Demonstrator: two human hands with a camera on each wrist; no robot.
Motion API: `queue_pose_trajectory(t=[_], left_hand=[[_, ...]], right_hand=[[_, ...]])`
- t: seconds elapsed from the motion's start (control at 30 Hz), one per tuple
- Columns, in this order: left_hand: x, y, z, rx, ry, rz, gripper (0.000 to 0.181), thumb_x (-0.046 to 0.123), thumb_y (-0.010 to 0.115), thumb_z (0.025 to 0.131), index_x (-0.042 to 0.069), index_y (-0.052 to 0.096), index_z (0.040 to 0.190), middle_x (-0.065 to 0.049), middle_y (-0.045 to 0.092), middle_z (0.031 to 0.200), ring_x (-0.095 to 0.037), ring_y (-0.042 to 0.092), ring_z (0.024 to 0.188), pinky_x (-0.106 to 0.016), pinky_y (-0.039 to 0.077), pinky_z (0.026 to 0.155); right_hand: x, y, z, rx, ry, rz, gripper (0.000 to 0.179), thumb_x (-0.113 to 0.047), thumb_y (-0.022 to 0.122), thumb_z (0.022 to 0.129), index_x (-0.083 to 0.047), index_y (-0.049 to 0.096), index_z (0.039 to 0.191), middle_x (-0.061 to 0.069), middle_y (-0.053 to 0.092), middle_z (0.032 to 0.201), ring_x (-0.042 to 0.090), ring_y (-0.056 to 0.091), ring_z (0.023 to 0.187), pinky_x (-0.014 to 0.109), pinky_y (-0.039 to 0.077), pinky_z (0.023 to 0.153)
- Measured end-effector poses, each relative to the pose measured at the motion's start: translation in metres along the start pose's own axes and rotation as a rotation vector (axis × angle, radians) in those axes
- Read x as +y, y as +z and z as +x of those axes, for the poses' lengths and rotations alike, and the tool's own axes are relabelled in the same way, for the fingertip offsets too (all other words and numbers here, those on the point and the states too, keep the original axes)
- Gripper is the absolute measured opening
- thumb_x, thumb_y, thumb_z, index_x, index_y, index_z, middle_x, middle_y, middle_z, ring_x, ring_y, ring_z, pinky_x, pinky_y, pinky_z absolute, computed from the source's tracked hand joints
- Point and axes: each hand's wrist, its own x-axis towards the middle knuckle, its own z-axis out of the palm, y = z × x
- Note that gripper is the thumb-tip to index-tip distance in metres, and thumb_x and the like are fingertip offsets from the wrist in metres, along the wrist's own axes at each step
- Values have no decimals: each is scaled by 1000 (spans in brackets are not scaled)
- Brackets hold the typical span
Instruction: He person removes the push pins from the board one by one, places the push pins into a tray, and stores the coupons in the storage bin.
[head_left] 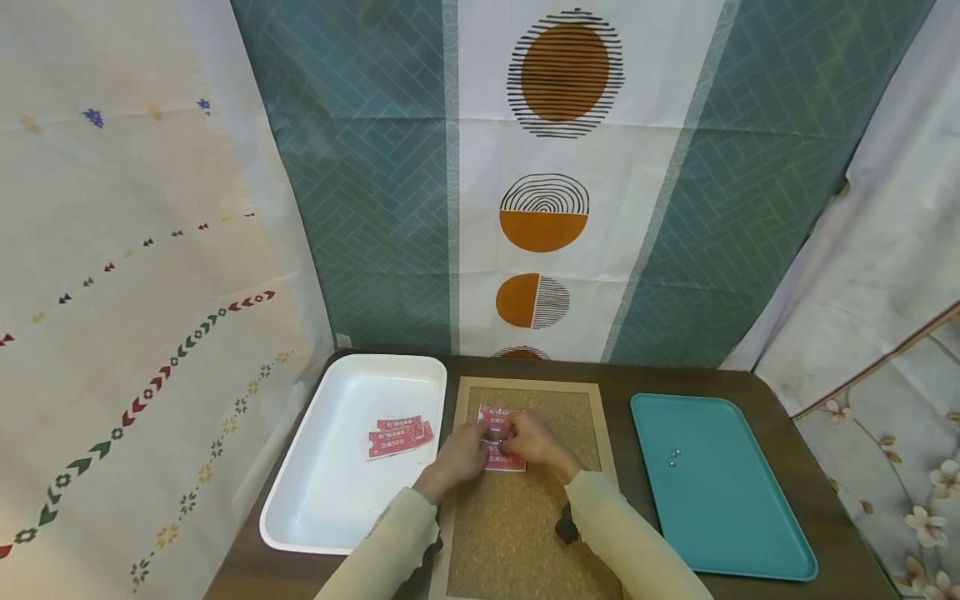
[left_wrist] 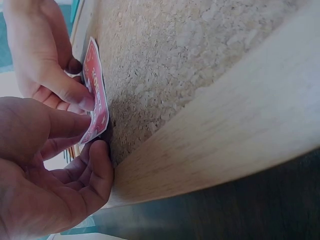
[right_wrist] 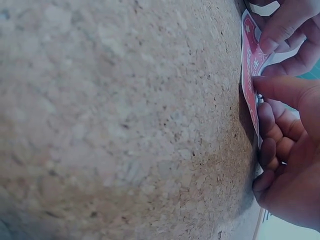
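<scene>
A red paper coupon (head_left: 506, 461) with white print lies low over the corkboard (head_left: 525, 533), its edge lifted in the wrist views. My left hand (head_left: 463, 454) pinches its left end, thumb on the face and fingers at the edge. From the other side, my right hand (head_left: 536, 442) holds a small silver push pin (right_wrist: 260, 96) between thumb and finger at the coupon's upper edge. The pin's point is hidden. Just above, another red coupon (head_left: 491, 412) sits on the cork, partly covered by the hands.
To the left, a white tray (head_left: 315, 483) holds several red coupons (head_left: 397, 437). A teal tray (head_left: 742, 508) on the right carries a few small silver pins (head_left: 673, 457). The corkboard has a pale wooden frame (head_left: 603, 425) and rests on a dark table (head_left: 622, 383) before a hanging curtain.
</scene>
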Motion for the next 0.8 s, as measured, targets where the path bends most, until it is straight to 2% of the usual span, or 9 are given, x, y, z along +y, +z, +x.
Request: queue_pose_trajectory(t=[0.4, 0.63, 0.8], left_hand=[[0, 0, 0, 2, 7, -16, 19, 5, 64, 100, 4, 69, 118, -14, 71, 107, -22, 61, 84, -38, 53, 70], [-1, 3, -2, 17, 12, 8, 18, 2, 63, 99, 4, 71, 115, -15, 74, 113, -23, 64, 91, -44, 58, 82], [-1, 2, -2, 18, 4, 2, 18, 3, 63, 99, 4, 70, 115, -14, 73, 110, -22, 64, 88, -43, 58, 80]], right_hand=[[4, 2, 0, -6, 0, 9, 16, -10, 82, 91, -10, 67, 88, -2, 62, 76, 12, 55, 68, 26, 45, 59], [6, 2, 0, 9, -51, -4, 19, -10, 83, 89, -11, 67, 79, -5, 59, 70, 9, 50, 64, 24, 40, 56], [7, 3, -1, 7, -37, 18, 19, -10, 83, 90, -10, 66, 83, -4, 60, 72, 10, 52, 65, 24, 42, 56]])
